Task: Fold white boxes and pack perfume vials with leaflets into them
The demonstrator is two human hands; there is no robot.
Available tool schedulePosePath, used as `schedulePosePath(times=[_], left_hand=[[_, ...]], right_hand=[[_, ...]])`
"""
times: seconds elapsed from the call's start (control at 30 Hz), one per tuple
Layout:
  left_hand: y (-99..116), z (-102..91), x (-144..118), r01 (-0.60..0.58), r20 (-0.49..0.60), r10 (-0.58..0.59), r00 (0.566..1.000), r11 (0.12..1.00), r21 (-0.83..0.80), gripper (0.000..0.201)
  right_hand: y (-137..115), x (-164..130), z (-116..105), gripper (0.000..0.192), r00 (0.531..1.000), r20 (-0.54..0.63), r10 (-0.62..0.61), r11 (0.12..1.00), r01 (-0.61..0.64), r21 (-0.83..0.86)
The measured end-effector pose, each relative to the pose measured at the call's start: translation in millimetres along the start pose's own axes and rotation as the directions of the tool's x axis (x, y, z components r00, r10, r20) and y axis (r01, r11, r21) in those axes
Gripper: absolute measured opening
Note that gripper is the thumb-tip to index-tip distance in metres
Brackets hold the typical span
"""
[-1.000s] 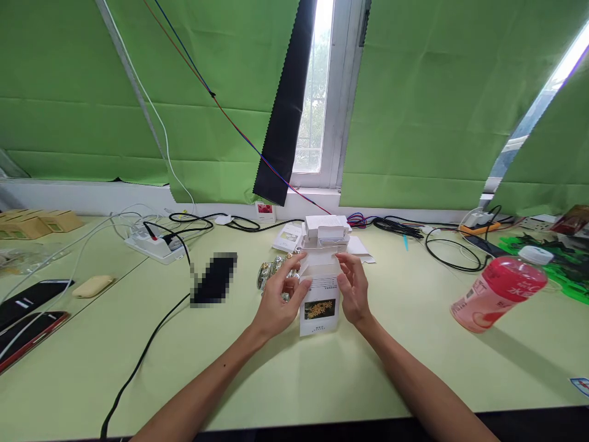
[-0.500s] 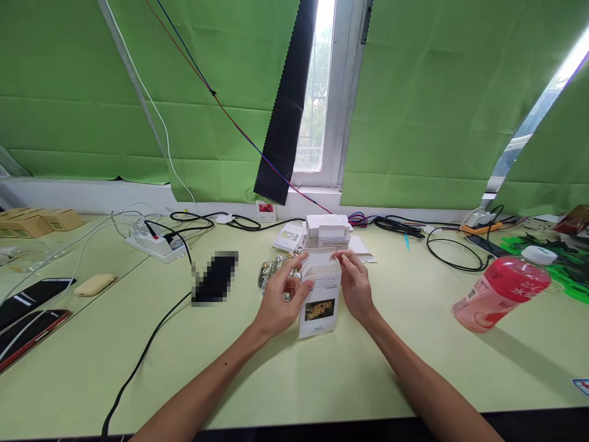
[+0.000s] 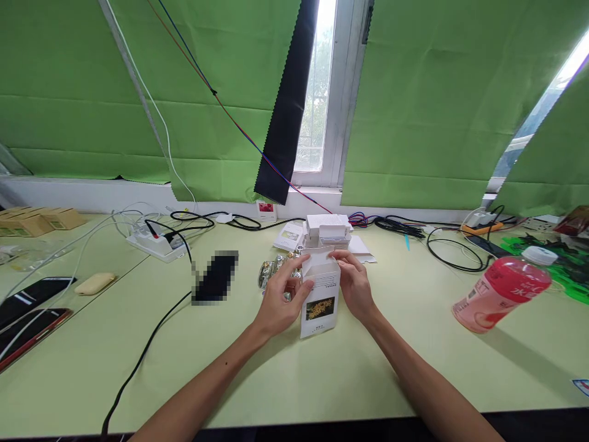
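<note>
While a small white carton [image 3: 321, 299] is stood upright on the pale green table [image 3: 322, 380] near its middle, it is held from both sides. The left hand [image 3: 279, 301] is wrapped against the carton's left edge, thumb laid on the printed front face, index fingertip pinched onto the top flap. The right hand [image 3: 355, 287] is pressed to the right side, fingers curled together, fingertips on the top flap edge; flap appears partly raised, exact closure can't be told. A flower picture is seen on the carton's lower front. Shiny metallic items [image 3: 271, 272] are seen just behind the left hand, touching not confirmed. A white box stack [image 3: 326, 229] is set just behind the carton. A pink drink bottle [image 3: 501, 287] is seen well apart at the right, appearing tilted. A power strip [image 3: 151, 242] with cables and two phones [image 3: 27, 307] are laid well apart at the left.
</note>
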State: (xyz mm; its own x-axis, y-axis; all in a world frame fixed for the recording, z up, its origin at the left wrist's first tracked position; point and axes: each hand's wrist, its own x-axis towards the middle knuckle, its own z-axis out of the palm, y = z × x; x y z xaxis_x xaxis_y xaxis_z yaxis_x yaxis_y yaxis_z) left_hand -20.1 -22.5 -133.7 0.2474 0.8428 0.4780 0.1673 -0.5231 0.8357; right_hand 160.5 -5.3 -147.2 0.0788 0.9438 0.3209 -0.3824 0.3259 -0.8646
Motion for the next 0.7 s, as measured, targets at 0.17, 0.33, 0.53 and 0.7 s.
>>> schedulePosePath(times=[0.17,0.33,0.53,0.7], left_hand=[[-0.8,0.6,-0.4,-0.008,0.017,0.007,1.0,1.0,0.023,0.042],[-2.0,0.8,-1.0,-0.005,0.03,0.004,1.0,0.999,0.031,0.043],[-4.4,2.6,-2.4,0.003,0.024,-0.004,1.0,0.999,0.038,0.044],[-8.1,3.8,-2.5,-0.008,0.016,0.008,1.0,0.999,0.036,0.044]], right_hand=[[-0.4,1.2,-0.6,0.014,1.0,-0.029,0.006,1.0,-0.005,0.03],[-0.7,0.7,-0.4,0.013,0.999,-0.037,0.014,1.0,-0.013,0.027],[0.6,-0.3,-1.5,0.015,0.998,-0.056,0.031,0.999,-0.029,0.044],[3.8,-1.9,-3.0,0.015,0.999,-0.044,0.019,0.999,-0.017,0.043]])
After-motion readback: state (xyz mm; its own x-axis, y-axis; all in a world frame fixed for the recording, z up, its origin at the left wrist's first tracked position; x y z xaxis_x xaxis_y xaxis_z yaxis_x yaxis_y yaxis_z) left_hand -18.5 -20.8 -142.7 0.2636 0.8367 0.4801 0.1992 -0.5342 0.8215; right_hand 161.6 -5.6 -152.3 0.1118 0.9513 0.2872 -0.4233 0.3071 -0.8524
